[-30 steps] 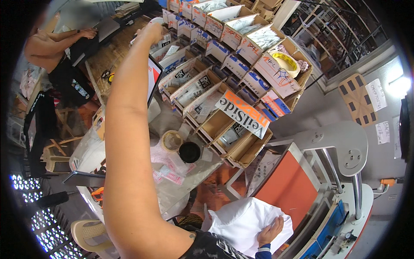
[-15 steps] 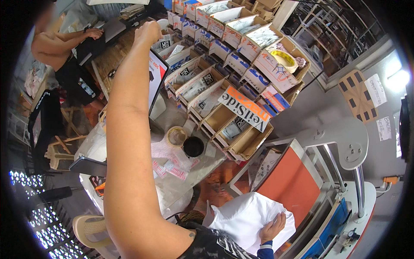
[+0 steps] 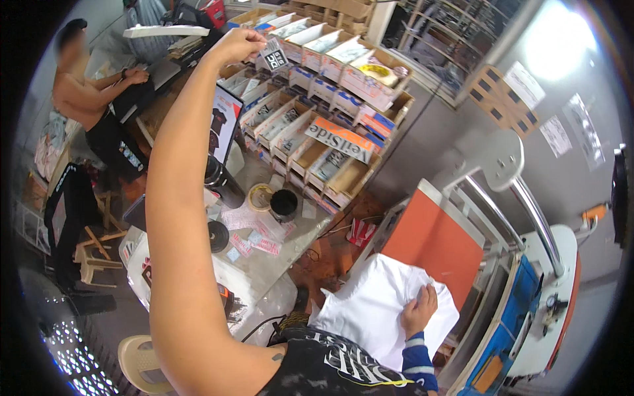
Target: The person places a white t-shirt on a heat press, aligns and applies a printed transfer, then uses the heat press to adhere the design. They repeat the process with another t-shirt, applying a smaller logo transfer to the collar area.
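My left hand (image 3: 238, 47), at the end of an outstretched arm, pinches a small printed sheet (image 3: 273, 55) in black, white and grey. It is held above the cardboard bins (image 3: 323, 129), several of which contain similar printed sheets. On the right, my right hand (image 3: 419, 310) lies on a white garment (image 3: 370, 307), fingers extended over the cloth. That garment is spread over the near end of the heat press's orange-red pad (image 3: 436, 231).
The press's arm (image 3: 475, 158) and chrome bars stand at the right. A table to the left bears a tape roll (image 3: 259, 197), a black cup (image 3: 284, 203), a dark bottle (image 3: 224, 181) and a screen (image 3: 224, 122). Another person (image 3: 82, 99) works at the far left.
My left hand has come away from the bins, and a printed sheet now shows in its fingers. My right hand stays on the white garment. The whole view has shifted.
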`<action>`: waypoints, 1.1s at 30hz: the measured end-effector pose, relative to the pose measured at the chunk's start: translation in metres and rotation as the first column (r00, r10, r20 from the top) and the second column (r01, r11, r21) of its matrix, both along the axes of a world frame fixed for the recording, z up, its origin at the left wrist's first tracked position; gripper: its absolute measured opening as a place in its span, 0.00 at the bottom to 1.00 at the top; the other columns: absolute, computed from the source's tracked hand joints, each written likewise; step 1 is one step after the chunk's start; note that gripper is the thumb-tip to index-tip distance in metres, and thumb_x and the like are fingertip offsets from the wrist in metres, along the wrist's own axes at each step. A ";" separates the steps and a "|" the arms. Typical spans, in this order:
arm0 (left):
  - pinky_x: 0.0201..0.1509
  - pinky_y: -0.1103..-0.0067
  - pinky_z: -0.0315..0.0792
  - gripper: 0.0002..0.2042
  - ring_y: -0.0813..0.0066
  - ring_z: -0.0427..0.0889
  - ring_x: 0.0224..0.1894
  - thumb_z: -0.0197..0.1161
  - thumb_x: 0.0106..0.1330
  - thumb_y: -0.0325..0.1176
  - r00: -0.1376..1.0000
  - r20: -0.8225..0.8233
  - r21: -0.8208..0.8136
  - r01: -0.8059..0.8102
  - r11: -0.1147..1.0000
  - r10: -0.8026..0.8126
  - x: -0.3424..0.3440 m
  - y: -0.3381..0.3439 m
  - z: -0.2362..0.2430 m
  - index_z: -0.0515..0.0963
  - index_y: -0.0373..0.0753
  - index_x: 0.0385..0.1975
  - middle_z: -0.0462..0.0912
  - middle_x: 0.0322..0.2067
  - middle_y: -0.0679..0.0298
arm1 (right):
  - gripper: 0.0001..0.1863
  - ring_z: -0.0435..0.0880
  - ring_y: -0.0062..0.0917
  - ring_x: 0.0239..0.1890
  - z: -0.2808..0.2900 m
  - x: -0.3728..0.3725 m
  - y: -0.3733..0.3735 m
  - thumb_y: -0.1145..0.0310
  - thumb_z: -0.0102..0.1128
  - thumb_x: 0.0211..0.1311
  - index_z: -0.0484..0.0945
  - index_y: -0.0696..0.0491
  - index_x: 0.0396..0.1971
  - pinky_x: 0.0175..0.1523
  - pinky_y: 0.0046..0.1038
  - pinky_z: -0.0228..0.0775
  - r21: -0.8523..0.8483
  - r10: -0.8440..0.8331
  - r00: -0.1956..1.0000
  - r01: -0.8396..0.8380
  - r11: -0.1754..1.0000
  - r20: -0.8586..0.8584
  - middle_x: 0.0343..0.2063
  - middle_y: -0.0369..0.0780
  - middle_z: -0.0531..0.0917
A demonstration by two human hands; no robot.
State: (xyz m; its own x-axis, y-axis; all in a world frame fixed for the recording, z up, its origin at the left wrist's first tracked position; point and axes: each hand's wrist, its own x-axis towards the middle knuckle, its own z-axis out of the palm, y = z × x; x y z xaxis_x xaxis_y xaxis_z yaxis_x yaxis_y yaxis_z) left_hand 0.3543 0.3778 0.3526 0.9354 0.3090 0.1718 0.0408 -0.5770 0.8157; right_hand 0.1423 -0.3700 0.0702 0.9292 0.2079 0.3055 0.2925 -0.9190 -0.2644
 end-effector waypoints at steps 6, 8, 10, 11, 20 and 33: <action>0.36 0.79 0.74 0.14 0.77 0.81 0.30 0.65 0.66 0.24 0.900 0.220 0.170 0.343 0.924 -0.375 -0.083 -0.235 0.010 0.73 0.38 0.49 0.83 0.29 0.65 | 0.27 0.63 0.53 0.68 0.048 -0.004 0.024 0.75 0.64 0.51 0.76 0.59 0.55 0.72 0.49 0.51 0.242 -0.036 0.968 -0.025 0.970 0.247 0.65 0.56 0.68; 0.38 0.75 0.75 0.13 0.67 0.84 0.32 0.67 0.62 0.24 0.842 0.208 0.433 0.378 0.818 -0.499 -0.130 -0.328 0.001 0.74 0.39 0.44 0.83 0.30 0.60 | 0.25 0.75 0.45 0.59 0.090 -0.003 0.035 0.77 0.64 0.54 0.76 0.59 0.55 0.66 0.42 0.63 0.270 0.063 0.955 -0.144 0.952 0.290 0.56 0.51 0.77; 0.40 0.69 0.75 0.14 0.58 0.83 0.35 0.67 0.57 0.23 0.696 0.214 0.718 0.363 0.593 -0.685 -0.173 -0.412 -0.012 0.74 0.39 0.42 0.82 0.31 0.57 | 0.26 0.81 0.36 0.40 0.132 -0.005 0.048 0.79 0.67 0.52 0.78 0.57 0.55 0.39 0.28 0.75 0.529 0.164 0.972 -0.229 0.817 0.168 0.44 0.46 0.81; 0.41 0.68 0.75 0.14 0.59 0.83 0.35 0.67 0.55 0.22 0.634 0.169 0.753 0.410 0.514 -0.754 -0.190 -0.446 -0.017 0.74 0.38 0.40 0.81 0.30 0.59 | 0.24 0.82 0.35 0.37 0.152 -0.014 0.048 0.77 0.69 0.52 0.79 0.57 0.52 0.37 0.29 0.76 0.529 0.194 0.968 -0.248 0.811 0.157 0.41 0.45 0.82; 0.60 0.61 0.72 0.22 0.64 0.80 0.47 0.73 0.52 0.35 0.382 0.622 0.537 0.428 0.727 -0.684 -0.250 -0.540 -0.039 0.80 0.41 0.48 0.82 0.44 0.62 | 0.21 0.81 0.32 0.30 0.216 -0.047 -0.006 0.84 0.70 0.40 0.85 0.54 0.39 0.35 0.30 0.75 0.323 0.286 0.756 -0.545 0.774 0.589 0.30 0.40 0.83; 0.49 0.65 0.77 0.09 0.63 0.83 0.43 0.72 0.50 0.22 0.312 0.623 0.585 0.423 0.692 -0.717 -0.247 -0.554 -0.056 0.84 0.40 0.32 0.85 0.34 0.65 | 0.20 0.82 0.31 0.32 0.211 -0.060 -0.027 0.85 0.69 0.39 0.87 0.55 0.38 0.37 0.29 0.76 0.321 0.300 0.711 -0.598 0.735 0.636 0.32 0.40 0.84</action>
State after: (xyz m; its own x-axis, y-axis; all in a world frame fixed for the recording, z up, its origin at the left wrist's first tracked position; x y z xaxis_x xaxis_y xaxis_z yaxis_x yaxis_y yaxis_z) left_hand 0.1078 -0.1766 0.2963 0.2762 -0.4432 0.8528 -0.9255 -0.3620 0.1116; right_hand 0.0828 -0.3968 0.2810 0.4227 0.2460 0.8722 0.8553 -0.4264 -0.2942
